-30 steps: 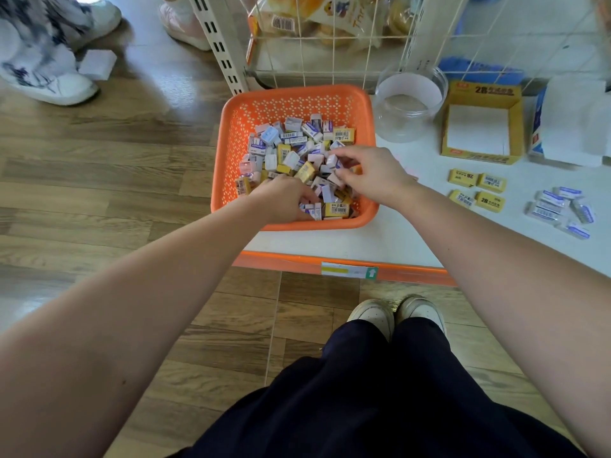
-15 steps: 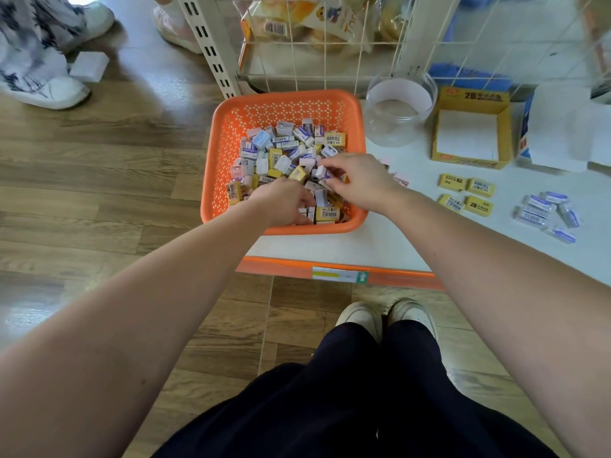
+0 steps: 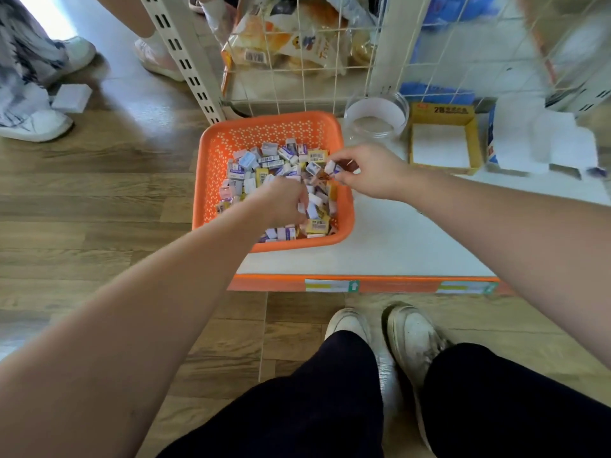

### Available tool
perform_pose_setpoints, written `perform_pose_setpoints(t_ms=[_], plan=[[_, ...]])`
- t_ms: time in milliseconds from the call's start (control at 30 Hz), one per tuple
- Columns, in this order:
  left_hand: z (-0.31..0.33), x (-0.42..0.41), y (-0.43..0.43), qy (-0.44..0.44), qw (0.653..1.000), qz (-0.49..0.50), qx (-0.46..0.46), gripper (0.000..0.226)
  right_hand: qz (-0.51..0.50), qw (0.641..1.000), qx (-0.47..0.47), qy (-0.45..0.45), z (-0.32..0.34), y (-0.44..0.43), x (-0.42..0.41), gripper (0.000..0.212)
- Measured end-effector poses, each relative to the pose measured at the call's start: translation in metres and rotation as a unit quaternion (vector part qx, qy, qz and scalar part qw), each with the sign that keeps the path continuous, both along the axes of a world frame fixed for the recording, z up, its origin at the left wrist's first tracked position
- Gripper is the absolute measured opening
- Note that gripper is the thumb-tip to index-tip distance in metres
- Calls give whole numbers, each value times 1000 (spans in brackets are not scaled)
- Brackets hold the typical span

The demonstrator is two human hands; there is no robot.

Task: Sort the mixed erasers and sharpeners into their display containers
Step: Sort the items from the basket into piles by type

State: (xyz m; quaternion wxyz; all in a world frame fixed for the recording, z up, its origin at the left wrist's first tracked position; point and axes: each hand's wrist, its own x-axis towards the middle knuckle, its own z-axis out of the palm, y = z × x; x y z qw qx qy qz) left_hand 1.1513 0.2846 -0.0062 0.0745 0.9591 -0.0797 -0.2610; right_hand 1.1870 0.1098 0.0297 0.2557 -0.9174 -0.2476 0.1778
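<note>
head view: right hand (image 3: 373, 173) pinches an eraser (image 3: 331, 167) over the orange basket (image 3: 211, 170).

Right hand (image 3: 373, 173) pinches a small white eraser (image 3: 332, 167) over the orange basket's (image 3: 264, 123) far right edge. Left hand (image 3: 284, 201) is down in the mixed pile (image 3: 261, 166), fingers curled. Clear jar (image 3: 375, 120) and yellow box (image 3: 443, 110) sit beyond.
</note>
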Motion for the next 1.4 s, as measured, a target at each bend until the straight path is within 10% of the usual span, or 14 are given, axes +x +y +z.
perform_pose_setpoints(t_ms=[333, 633, 1167, 1400], plan=[[33, 63, -110, -128, 977, 66, -159, 31, -106, 994, -38, -11, -21, -128, 21, 27], [-50, 66, -216, -44, 903, 159, -396, 35, -202, 978, -38, -24, -64, -244, 21, 30], [-80, 77, -311, -128, 899, 100, -407, 17, -316, 947, 3, -55, -115, -307, 9, 36], [-80, 81, -319, -108, 926, 51, -358, 43, -345, 934, 18, -93, -115, -308, 11, 37]])
